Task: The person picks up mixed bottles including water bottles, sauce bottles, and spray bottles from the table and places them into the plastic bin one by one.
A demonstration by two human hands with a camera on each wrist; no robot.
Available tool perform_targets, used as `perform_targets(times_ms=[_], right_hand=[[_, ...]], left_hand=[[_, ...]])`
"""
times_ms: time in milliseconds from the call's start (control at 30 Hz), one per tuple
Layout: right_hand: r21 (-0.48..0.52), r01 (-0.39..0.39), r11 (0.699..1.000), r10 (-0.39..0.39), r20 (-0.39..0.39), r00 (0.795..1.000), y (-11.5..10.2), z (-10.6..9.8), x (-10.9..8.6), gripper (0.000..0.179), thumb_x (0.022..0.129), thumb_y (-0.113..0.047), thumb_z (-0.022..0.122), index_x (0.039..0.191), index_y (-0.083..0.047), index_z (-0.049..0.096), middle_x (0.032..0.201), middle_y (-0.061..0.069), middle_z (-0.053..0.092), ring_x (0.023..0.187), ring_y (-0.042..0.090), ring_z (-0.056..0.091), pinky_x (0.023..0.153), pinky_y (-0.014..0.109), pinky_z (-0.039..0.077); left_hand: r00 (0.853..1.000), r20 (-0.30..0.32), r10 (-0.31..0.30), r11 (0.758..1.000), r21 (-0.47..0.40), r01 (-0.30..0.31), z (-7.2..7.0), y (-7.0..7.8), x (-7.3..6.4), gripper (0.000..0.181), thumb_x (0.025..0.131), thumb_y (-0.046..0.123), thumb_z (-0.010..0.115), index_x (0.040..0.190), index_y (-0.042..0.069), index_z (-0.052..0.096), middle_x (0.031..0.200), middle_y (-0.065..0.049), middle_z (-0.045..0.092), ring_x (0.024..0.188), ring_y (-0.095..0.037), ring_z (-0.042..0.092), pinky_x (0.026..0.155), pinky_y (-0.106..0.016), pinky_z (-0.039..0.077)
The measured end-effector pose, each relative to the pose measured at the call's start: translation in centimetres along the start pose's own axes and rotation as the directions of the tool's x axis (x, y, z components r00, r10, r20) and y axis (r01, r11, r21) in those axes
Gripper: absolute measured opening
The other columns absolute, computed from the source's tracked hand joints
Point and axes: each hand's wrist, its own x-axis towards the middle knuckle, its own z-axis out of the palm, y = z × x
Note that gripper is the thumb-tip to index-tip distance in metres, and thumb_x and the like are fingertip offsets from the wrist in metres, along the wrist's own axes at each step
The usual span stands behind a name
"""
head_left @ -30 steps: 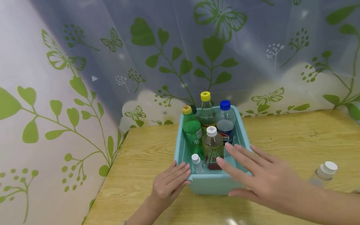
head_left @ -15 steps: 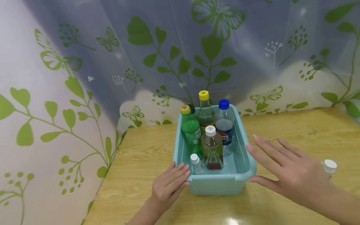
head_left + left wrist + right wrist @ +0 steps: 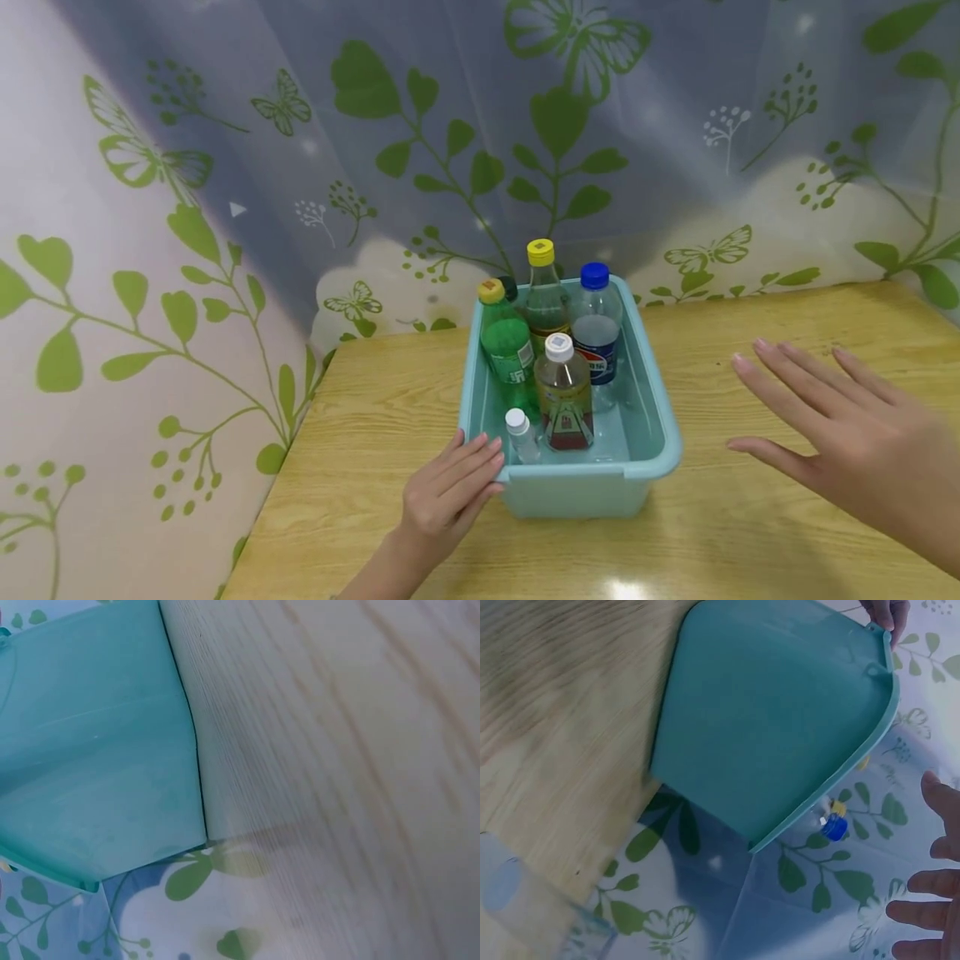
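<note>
My left hand (image 3: 450,492) holds the near left corner of a light-blue plastic bin (image 3: 573,492), its fingers lying over the rim. The thumb is lower, against the outside. Inside stand a green bottle (image 3: 507,342), a red-brown drink bottle (image 3: 564,400) with a white cap, a blue-capped bottle (image 3: 596,325), a yellow-capped bottle (image 3: 545,300) and a small clear bottle (image 3: 522,437). My right hand (image 3: 862,442) hovers over the table right of the bin, fingers spread, holding nothing. In the right wrist view its fingers (image 3: 930,915) show at the right edge.
A dark cap (image 3: 509,287) shows behind the green bottle. The wood-grain table (image 3: 375,400) meets a leaf-and-butterfly patterned curtain (image 3: 450,125) behind the bin. A clear see-through container (image 3: 532,900) stands at lower left in the right wrist view.
My right hand has moved from over the bin's near right corner out to the right, now covering a white-capped clear bottle seen there before. The left hand stays on the bin.
</note>
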Motion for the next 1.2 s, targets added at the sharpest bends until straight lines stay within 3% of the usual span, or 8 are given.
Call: perform_targets(times_ms=[133,267,333,600,933,1200], right_hand=[[-0.031,-0.040,0.999,0.040,0.011,0.999,1.1,0.2,-1.3,0.064,0.093,-0.060,0.039,0.122,-0.009,0.064,0.111,0.018,0.067,0.117,0.027,0.055,0.111,0.042,0.031],[-0.037,-0.066,0.997,0.067,0.045,0.997,2.1,0.2,-2.8,0.067,0.093,-0.062,0.037,0.125,-0.009,0.062,0.113,0.018,0.064,0.124,0.017,0.044,0.111,0.046,0.031],[-0.008,-0.052,0.999,0.053,0.041,0.998,2.7,0.3,-3.4,0.066,0.094,-0.059,0.038,0.125,-0.006,0.061,0.118,0.015,0.061,0.128,0.004,0.033,0.111,0.046,0.031],[0.152,0.023,0.988,-0.032,0.053,0.998,5.0,0.5,-5.6,0.059,0.097,-0.049,0.041,0.126,0.000,0.059,0.141,-0.003,0.042,0.134,0.003,0.034,0.116,0.035,0.023],[0.335,0.152,0.930,-0.112,-0.136,0.984,6.5,1.9,-8.5,0.053,0.096,-0.041,0.048,0.125,0.002,0.057,0.138,0.005,0.048,0.132,0.012,0.042,0.116,0.040,0.024],[0.329,0.148,0.933,-0.126,-0.086,0.988,7.3,2.3,-11.3,0.054,0.096,-0.043,0.047,0.128,0.000,0.055,0.141,0.006,0.046,0.134,0.014,0.040,0.117,0.043,0.022]], left_hand=[[1.000,0.008,0.000,1.000,0.003,0.000,0.0,0.0,-0.1,0.021,0.089,0.011,0.065,0.085,-0.008,0.073,0.090,-0.021,0.071,0.085,-0.030,0.070,0.092,-0.042,0.051],[1.000,0.018,0.010,1.000,0.012,-0.010,-0.1,0.0,-0.3,0.021,0.090,0.011,0.065,0.086,-0.008,0.073,0.090,-0.021,0.071,0.086,-0.030,0.070,0.089,-0.043,0.052],[1.000,0.024,0.013,1.000,0.014,-0.014,-0.2,0.0,-0.3,0.021,0.090,0.012,0.065,0.086,-0.008,0.073,0.089,-0.021,0.071,0.086,-0.030,0.070,0.089,-0.043,0.053],[1.000,0.029,0.009,1.000,0.014,-0.009,-0.3,-0.1,-0.3,0.021,0.090,0.011,0.065,0.085,-0.008,0.073,0.089,-0.021,0.071,0.087,-0.030,0.070,0.089,-0.043,0.052],[0.998,0.062,0.002,1.000,0.027,-0.004,-0.2,-0.2,-0.4,0.022,0.091,0.013,0.063,0.087,-0.007,0.073,0.091,-0.020,0.071,0.086,-0.031,0.070,0.086,-0.044,0.053],[0.998,0.058,0.022,0.999,0.040,-0.024,-0.3,-0.2,-0.5,0.022,0.091,0.012,0.063,0.086,-0.007,0.073,0.091,-0.020,0.071,0.085,-0.031,0.070,0.086,-0.044,0.053]])
